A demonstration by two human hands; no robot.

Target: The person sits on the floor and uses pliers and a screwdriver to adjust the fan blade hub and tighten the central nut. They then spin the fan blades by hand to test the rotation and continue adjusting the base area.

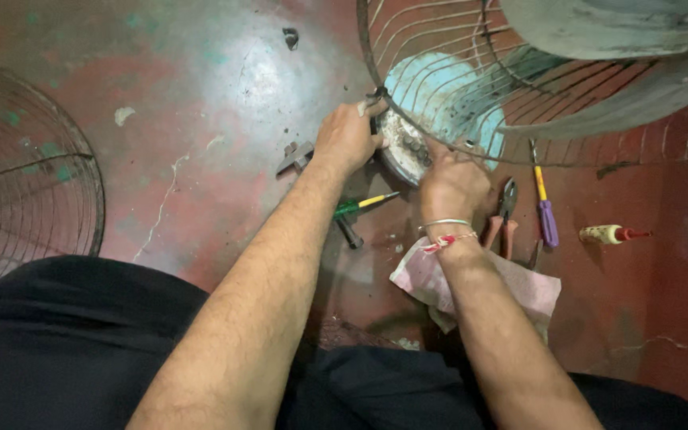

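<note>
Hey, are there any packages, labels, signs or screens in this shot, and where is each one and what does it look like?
No signs or screens show.
Small tube or bottle: the only package-like thing, lying on the red floor at right, beyond the purple-handled screwdriver; cream body, red pointed tip. Any label is too small to tell.

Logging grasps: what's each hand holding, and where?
Left hand grips the fan guard's rim at the motor housing. Right hand fingers the housing's face; hold unclear.
</note>
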